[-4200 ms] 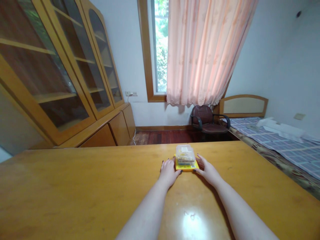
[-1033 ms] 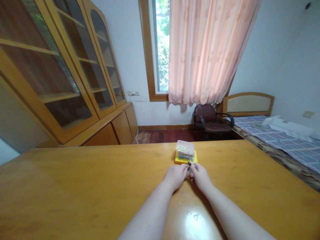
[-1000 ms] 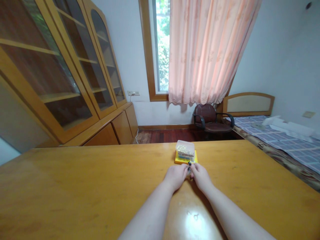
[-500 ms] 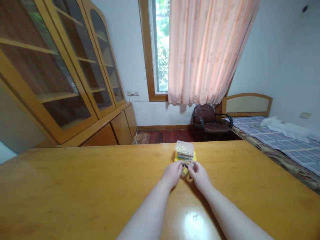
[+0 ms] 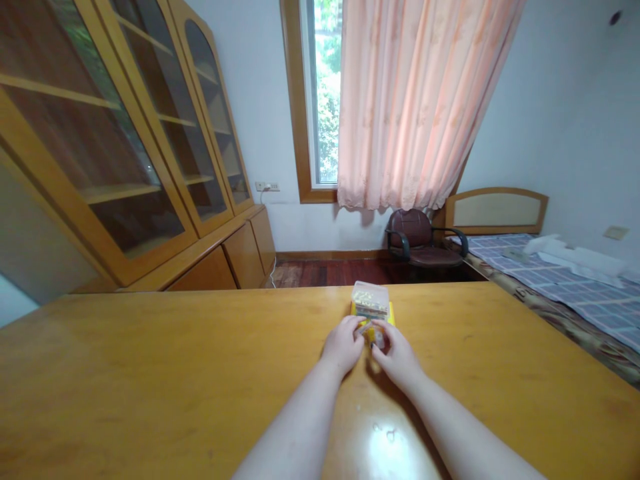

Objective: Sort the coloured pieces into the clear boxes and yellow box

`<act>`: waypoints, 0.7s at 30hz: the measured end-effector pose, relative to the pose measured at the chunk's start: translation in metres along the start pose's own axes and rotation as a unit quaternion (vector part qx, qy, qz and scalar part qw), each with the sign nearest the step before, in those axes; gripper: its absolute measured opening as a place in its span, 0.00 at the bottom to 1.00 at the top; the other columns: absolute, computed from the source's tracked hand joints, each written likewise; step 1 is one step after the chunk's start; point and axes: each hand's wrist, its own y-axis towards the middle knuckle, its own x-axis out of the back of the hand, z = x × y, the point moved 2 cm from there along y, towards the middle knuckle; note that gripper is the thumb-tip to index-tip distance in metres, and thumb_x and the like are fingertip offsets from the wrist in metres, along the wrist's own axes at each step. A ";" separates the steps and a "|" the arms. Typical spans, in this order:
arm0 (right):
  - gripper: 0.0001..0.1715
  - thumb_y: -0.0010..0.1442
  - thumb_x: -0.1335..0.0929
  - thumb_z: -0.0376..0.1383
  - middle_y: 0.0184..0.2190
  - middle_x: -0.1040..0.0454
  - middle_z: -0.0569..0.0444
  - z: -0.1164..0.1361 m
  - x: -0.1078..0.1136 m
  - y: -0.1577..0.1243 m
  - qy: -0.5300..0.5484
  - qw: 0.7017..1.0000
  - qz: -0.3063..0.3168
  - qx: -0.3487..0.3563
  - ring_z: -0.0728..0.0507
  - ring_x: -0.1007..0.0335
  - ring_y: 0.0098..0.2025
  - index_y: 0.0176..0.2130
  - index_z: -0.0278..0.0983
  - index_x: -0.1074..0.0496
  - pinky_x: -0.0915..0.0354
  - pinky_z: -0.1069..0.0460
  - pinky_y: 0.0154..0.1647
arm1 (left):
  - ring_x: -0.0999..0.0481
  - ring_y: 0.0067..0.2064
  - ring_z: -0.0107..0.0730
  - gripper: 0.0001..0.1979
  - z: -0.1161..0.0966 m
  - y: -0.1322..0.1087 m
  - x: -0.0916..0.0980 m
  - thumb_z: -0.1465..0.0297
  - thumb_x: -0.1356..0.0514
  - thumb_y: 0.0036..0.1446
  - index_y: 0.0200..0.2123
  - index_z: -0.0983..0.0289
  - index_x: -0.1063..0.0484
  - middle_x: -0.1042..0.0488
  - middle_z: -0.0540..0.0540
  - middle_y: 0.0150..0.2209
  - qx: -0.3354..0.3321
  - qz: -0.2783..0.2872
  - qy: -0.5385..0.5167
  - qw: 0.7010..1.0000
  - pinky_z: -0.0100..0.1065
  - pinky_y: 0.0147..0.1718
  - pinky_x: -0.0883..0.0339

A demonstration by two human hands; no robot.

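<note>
Both my hands meet over the table, close in front of a yellow box (image 5: pixel 393 313) with a raised clear lid (image 5: pixel 370 293). Small pale pieces show through or on that lid. My left hand (image 5: pixel 344 345) has its fingers curled round one side of a small clear-and-yellow thing (image 5: pixel 372 335). Closed on the other side of it is my right hand (image 5: pixel 399 351), thumb towards me. Fingers cover much of this small thing, so its exact kind cannot be made out.
The wooden table (image 5: pixel 175 373) stretches to both sides. Beyond its far edge stands a brown office chair (image 5: pixel 413 233) below a pink curtain (image 5: pixel 420 100). A glass-fronted cabinet (image 5: pixel 150 140) is on the left, a bed (image 5: pixel 560 267) on the right.
My fingers have shifted on the small clear-and-yellow thing: the thumbs, together before, are now apart, and the right thumb is lower. The box stays in place.
</note>
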 end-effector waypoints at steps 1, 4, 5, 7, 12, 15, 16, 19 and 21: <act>0.27 0.45 0.37 0.29 0.44 0.31 0.49 0.001 0.000 0.000 -0.002 1.000 0.001 0.012 0.42 0.34 0.45 0.48 0.37 0.37 0.38 0.46 0.47 | 0.32 0.46 0.33 0.22 0.000 0.000 0.000 0.79 0.49 0.46 0.46 0.61 0.33 0.30 0.53 0.45 -0.004 0.002 -0.001 1.000 0.35 0.48 0.39; 0.28 0.45 0.38 0.28 0.46 0.32 0.49 0.003 0.001 0.000 -0.007 0.999 0.003 0.034 0.42 0.36 0.48 0.48 0.38 0.36 0.40 0.46 0.50 | 0.33 0.46 0.33 0.23 -0.001 -0.001 0.001 0.79 0.49 0.44 0.46 0.61 0.32 0.30 0.53 0.45 -0.013 0.009 -0.002 1.000 0.35 0.49 0.40; 0.28 0.45 0.38 0.28 0.46 0.32 0.49 0.004 0.001 0.000 -0.008 0.999 0.005 0.038 0.42 0.36 0.48 0.48 0.38 0.36 0.40 0.46 0.50 | 0.33 0.47 0.33 0.24 0.000 -0.001 0.001 0.80 0.49 0.44 0.46 0.61 0.33 0.31 0.53 0.46 -0.014 0.010 -0.002 1.000 0.35 0.50 0.40; 0.28 0.45 0.38 0.27 0.46 0.32 0.49 0.006 0.002 0.000 -0.011 0.999 0.007 0.047 0.42 0.36 0.48 0.48 0.39 0.36 0.39 0.45 0.49 | 0.34 0.49 0.34 0.26 0.001 -0.001 -0.001 0.80 0.49 0.43 0.48 0.61 0.34 0.32 0.54 0.48 -0.018 0.015 -0.004 1.000 0.35 0.51 0.42; 0.27 0.44 0.37 0.27 0.46 0.31 0.50 0.010 0.003 0.000 -0.012 0.997 -0.002 0.072 0.42 0.37 0.49 0.46 0.39 0.35 0.41 0.45 0.52 | 0.36 0.52 0.36 0.28 0.004 -0.001 -0.006 0.79 0.48 0.42 0.50 0.62 0.36 0.34 0.55 0.51 -0.020 0.029 -0.014 0.999 0.38 0.54 0.44; 0.26 0.45 0.36 0.29 0.45 0.31 0.49 0.009 0.004 -0.001 0.019 0.999 -0.021 0.036 0.42 0.35 0.47 0.47 0.39 0.35 0.39 0.44 0.50 | 0.37 0.52 0.36 0.28 0.000 -0.001 -0.004 0.79 0.48 0.42 0.50 0.62 0.37 0.34 0.55 0.50 -0.022 0.032 -0.037 0.999 0.38 0.54 0.45; 0.26 0.45 0.35 0.30 0.45 0.31 0.48 0.008 0.004 -0.001 0.043 0.999 -0.030 0.011 0.42 0.34 0.44 0.47 0.39 0.35 0.38 0.44 0.47 | 0.37 0.52 0.36 0.27 -0.002 -0.001 -0.003 0.78 0.47 0.43 0.50 0.62 0.37 0.34 0.55 0.50 -0.026 0.036 -0.048 0.998 0.38 0.54 0.44; 0.26 0.47 0.33 0.34 0.44 0.31 0.48 0.002 0.003 0.000 0.171 0.980 -0.073 -0.065 0.44 0.32 0.40 0.48 0.38 0.37 0.35 0.46 0.43 | 0.35 0.50 0.35 0.25 -0.009 -0.002 0.002 0.74 0.46 0.47 0.51 0.61 0.38 0.34 0.55 0.50 -0.036 0.055 -0.080 0.995 0.38 0.51 0.42; 0.26 0.47 0.32 0.37 0.45 0.32 0.48 -0.003 0.003 0.002 0.276 0.949 -0.118 -0.098 0.43 0.32 0.43 0.47 0.39 0.38 0.35 0.47 0.44 | 0.34 0.48 0.36 0.23 -0.011 -0.002 0.004 0.70 0.45 0.49 0.51 0.60 0.38 0.33 0.55 0.49 -0.031 0.059 -0.085 0.994 0.38 0.49 0.40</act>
